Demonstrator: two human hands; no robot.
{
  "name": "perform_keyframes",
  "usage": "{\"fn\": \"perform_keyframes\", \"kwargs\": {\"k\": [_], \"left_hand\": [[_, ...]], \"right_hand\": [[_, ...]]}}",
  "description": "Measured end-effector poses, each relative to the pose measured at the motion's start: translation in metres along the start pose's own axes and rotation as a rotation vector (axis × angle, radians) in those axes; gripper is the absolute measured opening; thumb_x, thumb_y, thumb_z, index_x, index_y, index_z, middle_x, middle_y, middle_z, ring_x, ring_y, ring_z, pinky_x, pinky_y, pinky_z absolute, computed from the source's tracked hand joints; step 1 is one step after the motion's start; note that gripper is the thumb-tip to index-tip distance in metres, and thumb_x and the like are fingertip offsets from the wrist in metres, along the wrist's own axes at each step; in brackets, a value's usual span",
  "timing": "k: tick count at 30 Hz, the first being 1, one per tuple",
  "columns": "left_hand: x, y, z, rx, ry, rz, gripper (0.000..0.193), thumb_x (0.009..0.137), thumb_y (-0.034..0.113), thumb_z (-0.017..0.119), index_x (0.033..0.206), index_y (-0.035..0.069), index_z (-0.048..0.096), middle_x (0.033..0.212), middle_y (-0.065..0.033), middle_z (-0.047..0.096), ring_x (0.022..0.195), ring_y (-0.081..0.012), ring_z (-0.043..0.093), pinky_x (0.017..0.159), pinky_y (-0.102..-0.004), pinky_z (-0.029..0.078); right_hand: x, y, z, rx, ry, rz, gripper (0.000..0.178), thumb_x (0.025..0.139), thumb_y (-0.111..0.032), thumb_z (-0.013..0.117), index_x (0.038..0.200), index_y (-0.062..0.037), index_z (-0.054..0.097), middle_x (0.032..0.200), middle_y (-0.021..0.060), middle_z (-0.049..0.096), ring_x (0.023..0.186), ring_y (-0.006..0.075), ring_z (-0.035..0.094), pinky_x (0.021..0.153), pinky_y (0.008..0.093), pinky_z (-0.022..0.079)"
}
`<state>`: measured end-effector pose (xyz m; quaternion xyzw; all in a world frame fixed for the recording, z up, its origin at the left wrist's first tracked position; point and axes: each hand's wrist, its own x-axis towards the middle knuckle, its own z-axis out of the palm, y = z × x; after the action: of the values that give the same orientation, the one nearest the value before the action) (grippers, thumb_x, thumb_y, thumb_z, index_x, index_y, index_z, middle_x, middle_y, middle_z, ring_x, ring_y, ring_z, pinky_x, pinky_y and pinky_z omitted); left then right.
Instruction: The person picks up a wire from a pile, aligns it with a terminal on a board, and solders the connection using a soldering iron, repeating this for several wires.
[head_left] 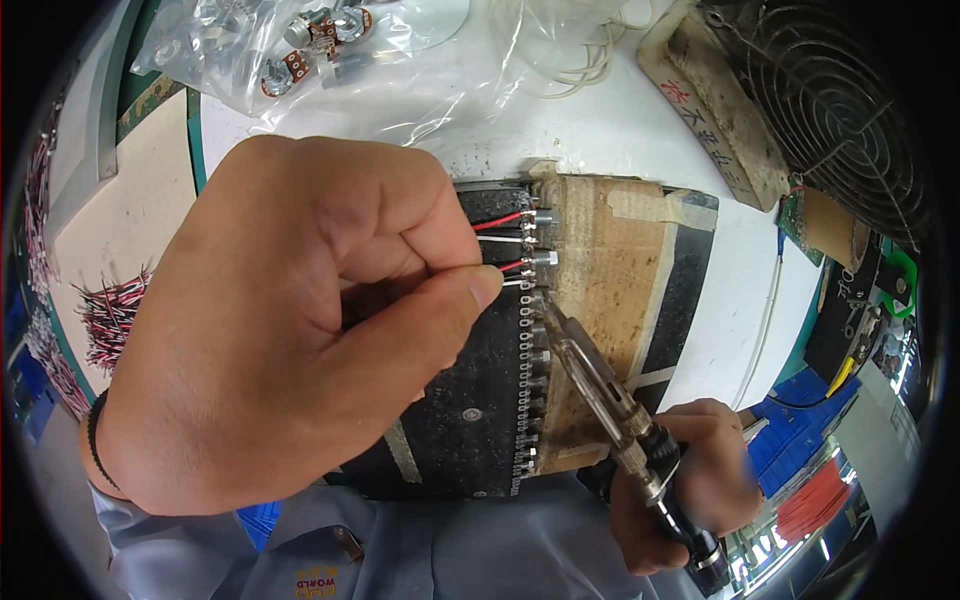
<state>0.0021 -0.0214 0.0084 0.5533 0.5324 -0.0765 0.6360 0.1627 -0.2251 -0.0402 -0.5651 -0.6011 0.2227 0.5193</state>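
My left hand [290,320] pinches thin wires between thumb and forefinger; a red wire end [512,265] and a white one show past the fingertips. They meet a row of small metal terminals [526,385] along the middle of a black jig board [465,400]. Just above, another red wire [497,221] and a white wire end at the same row. My right hand [715,470] is wrapped round the handle of a soldering iron [600,385]. Its tip points up and left, close to the terminals below the pinched wires; contact cannot be made out.
A brown taped strip [595,330] covers the jig's right part. Clear plastic bags [420,75] with several potentiometers [284,74] lie at the back. At the far right stands a black fan grille [840,120] beside a stained white block [715,110]. Wire bundles [112,315] lie left.
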Motion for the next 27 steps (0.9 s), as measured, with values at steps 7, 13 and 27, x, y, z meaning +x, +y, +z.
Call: {"fn": "perform_keyframes", "kwargs": {"k": [7,13,27], "left_hand": [[0.005,-0.014,-0.006,-0.048,-0.089,0.143,0.011,0.091,0.003,0.064,0.082,-0.003,0.061,0.064,-0.0083,0.065,0.052,-0.007,0.059,0.046,-0.019,0.046],[0.008,-0.031,-0.01,0.047,-0.112,0.324,0.01,0.091,0.002,0.064,0.082,-0.003,0.061,0.064,-0.0078,0.064,0.052,-0.0056,0.059,0.046,-0.0181,0.045],[-0.004,-0.015,0.007,0.012,0.062,0.123,0.011,0.09,0.002,0.063,0.08,-0.002,0.059,0.064,-0.0062,0.063,0.051,-0.0047,0.056,0.046,-0.0181,0.044]], "right_hand": [[0.001,-0.004,0.008,-0.009,0.079,0.002,0.052,0.079,-0.044,0.07,0.108,-0.0028,0.055,0.062,0.0123,0.06,0.052,0.0238,0.058,0.05,0.0359,0.041],[0.003,0.0,0.011,0.017,0.059,-0.014,0.05,0.077,-0.037,0.073,0.107,-0.0007,0.057,0.063,0.0101,0.061,0.054,0.0235,0.06,0.05,0.0366,0.043],[0.003,0.003,0.012,0.016,0.053,-0.032,0.051,0.081,-0.044,0.069,0.106,-0.0019,0.056,0.061,0.0091,0.057,0.053,0.0235,0.057,0.049,0.0369,0.041]]}}
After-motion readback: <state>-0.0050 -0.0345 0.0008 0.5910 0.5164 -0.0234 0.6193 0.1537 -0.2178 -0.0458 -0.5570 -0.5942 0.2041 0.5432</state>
